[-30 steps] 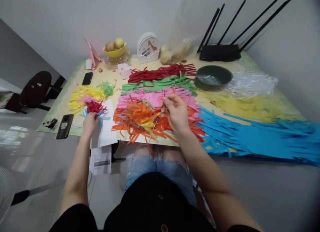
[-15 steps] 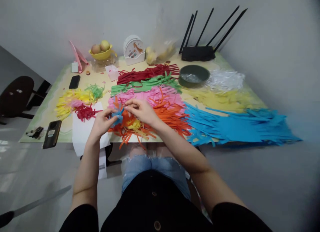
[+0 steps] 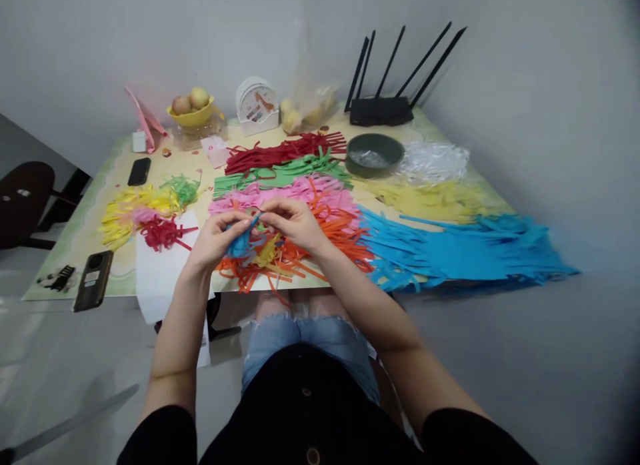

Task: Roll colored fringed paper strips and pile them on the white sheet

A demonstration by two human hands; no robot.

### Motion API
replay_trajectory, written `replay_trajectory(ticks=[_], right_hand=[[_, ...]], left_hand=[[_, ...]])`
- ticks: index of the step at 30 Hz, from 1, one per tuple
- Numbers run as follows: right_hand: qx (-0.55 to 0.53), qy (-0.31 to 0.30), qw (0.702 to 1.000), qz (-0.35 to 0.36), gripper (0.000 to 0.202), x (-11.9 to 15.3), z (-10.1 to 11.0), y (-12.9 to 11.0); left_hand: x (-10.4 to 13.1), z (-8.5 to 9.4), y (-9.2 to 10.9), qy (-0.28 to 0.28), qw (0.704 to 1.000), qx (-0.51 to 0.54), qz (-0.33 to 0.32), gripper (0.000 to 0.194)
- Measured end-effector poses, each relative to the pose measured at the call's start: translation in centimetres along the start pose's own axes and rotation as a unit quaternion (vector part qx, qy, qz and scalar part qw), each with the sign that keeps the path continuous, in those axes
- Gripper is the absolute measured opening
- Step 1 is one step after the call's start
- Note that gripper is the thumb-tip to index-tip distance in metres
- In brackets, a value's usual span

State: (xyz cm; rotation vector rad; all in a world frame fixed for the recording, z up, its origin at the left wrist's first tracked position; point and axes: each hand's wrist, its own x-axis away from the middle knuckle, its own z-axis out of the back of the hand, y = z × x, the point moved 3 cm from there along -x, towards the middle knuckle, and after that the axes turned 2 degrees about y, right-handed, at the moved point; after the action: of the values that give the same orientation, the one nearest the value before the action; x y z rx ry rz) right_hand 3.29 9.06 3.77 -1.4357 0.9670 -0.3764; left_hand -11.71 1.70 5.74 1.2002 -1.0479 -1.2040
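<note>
A bundle of blue paper strips (image 3: 240, 244) is pinched in my left hand (image 3: 216, 241), its strips hanging below the fingers. My right hand (image 3: 294, 223) is closed beside it, thumb and forefinger pinching at the bundle's upper end; a thin dark strand shows at those fingertips, too small to name. Beneath both hands lie orange fringed strips (image 3: 345, 237) and a small yellow bunch (image 3: 267, 250). Pink fringed strips (image 3: 320, 193) spread just behind them. To the right is a large blue fringed sheet (image 3: 465, 251).
Green strips (image 3: 280, 175) and dark red strips (image 3: 285, 151) lie farther back. A dark green bowl (image 3: 375, 153) stands near a black router (image 3: 381, 110). Yellow, pink and red bunches (image 3: 163, 233) lie left by white paper (image 3: 160, 278). A phone (image 3: 93, 280) rests at the front left edge.
The view has shifted slightly, so the table things appear farther left. My hands have drawn together at the blue bundle, whose top is now gathered between the fingertips.
</note>
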Motion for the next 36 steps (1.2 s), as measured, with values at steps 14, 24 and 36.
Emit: replay_trajectory(ticks=[14, 24, 36], right_hand=[[0.040, 0.067, 0.996, -0.036, 0.035, 2.3, -0.9, -0.5], [0.004, 0.056, 0.997, -0.057, 0.036, 2.0, -0.6, -0.1], [-0.012, 0.045, 0.996, -0.075, 0.039, 1.8, -0.7, 0.1]], left_hand=[[0.2, 0.2, 0.6, 0.201, 0.967, -0.098, -0.120, 0.022], [0.8, 0.0, 1.0, 0.221, 0.942, -0.181, -0.175, 0.016], [1.0, -0.4, 1.2, 0.212, 0.921, -0.252, -0.206, 0.010]])
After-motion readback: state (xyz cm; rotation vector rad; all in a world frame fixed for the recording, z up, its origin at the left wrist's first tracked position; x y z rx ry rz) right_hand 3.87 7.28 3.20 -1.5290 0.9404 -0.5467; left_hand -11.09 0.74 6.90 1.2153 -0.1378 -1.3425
